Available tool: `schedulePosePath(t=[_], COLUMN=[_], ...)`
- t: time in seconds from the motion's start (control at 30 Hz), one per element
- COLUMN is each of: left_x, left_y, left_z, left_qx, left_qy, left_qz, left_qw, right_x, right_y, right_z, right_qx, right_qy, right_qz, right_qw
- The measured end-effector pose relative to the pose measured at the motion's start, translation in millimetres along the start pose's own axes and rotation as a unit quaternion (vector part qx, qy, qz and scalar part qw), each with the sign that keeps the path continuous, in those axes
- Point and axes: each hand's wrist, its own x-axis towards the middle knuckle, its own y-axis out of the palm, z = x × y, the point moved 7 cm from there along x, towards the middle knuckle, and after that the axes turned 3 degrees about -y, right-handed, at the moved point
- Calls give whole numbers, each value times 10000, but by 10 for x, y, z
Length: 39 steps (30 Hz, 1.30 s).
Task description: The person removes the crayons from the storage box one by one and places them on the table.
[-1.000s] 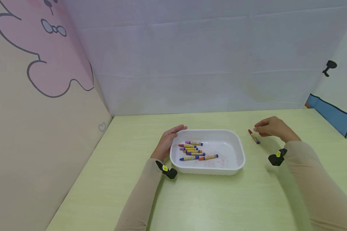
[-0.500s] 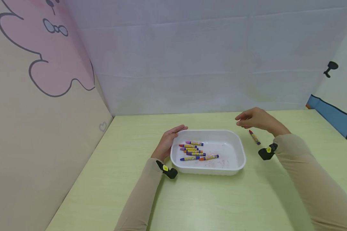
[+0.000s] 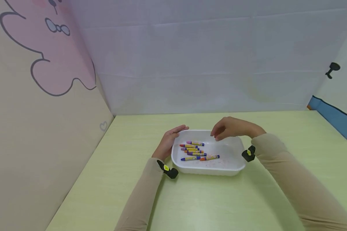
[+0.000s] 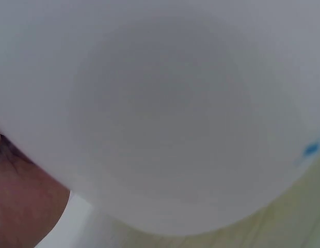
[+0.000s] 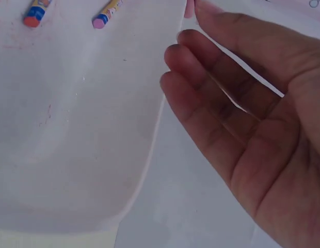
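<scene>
A white plastic tray (image 3: 217,168) holds several crayons, most of them lying in its left half. A pink crayon (image 3: 195,143) is rearmost; a blue crayon (image 3: 190,158) and an orange crayon (image 3: 209,158) lie nearest the front. My left hand (image 3: 165,144) rests against the tray's left end, its fingers extended along the far corner. Over the tray's back right edge hovers my right hand (image 3: 230,127), its fingers bent loosely. Nothing shows between them in the right wrist view, though the index tip is partly cut off. Tray wall fills most of the left wrist view.
The pale green tabletop (image 3: 104,179) runs out around the tray. A white cloth (image 3: 173,64) hangs behind it, with a panel bearing a pink cartoon figure (image 3: 57,61) on the left. Black wrist cameras (image 3: 170,171) sit on both wrists.
My right hand has moved left, away from a red crayon on the table and over the tray. Its sleeve now covers that crayon's spot. My left hand stays put.
</scene>
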Motion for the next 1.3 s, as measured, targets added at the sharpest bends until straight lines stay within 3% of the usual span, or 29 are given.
schedulePosePath(t=[0.2,0.4,0.87,1.3], left_x=[126,130,119,115], left_y=[-80,-96,-97,-86], left_z=[134,145,133,116], left_qx=[-67,-30,-36,-14], left_qy=[3,52,126,11], left_qz=[-41,-146,-102,36], left_qw=[10000,9999,9999,10000], right_x=[158,240,321,321], right_y=[223,385,678,746], right_z=[33,-21,-135,-112], right_qx=[-110,-192,-297,-359], right_qy=[164,362,1058,960], right_qz=[678,1054,1372,1390], right_qw=[9975,9936,9844,9850])
